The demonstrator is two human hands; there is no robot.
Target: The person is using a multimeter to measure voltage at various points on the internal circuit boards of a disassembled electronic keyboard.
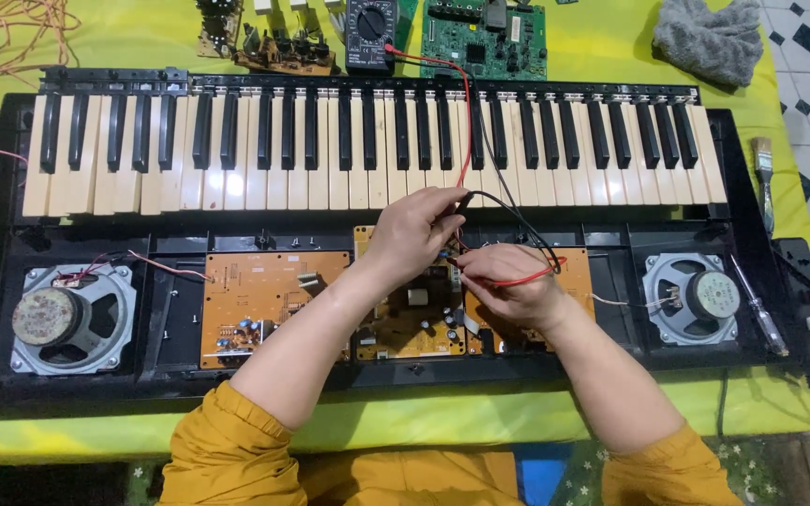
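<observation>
1. Clearly, the opened keyboard (367,150) lies on the table (142,42) with a yellow-green cover; its long axis runs from left to right, and the keys are at the far side from the person.
2. Its inside is black, with orange-brown circuit boards (264,300) in the middle part.
3. I count two round speakers, one (67,319) at the left end and one (691,298) at the right end.
4. The left hand (414,230) and the right hand (513,281) are close together over the middle board, each one closed on a probe lead.
5. Two leads, one red (466,122) and one black (508,192), go across the keys to one multimeter (370,33) at the far side.
6. One green board (489,37), one grey cloth (710,37), one brush (763,178) and one screwdriver (759,305) lie around.
</observation>
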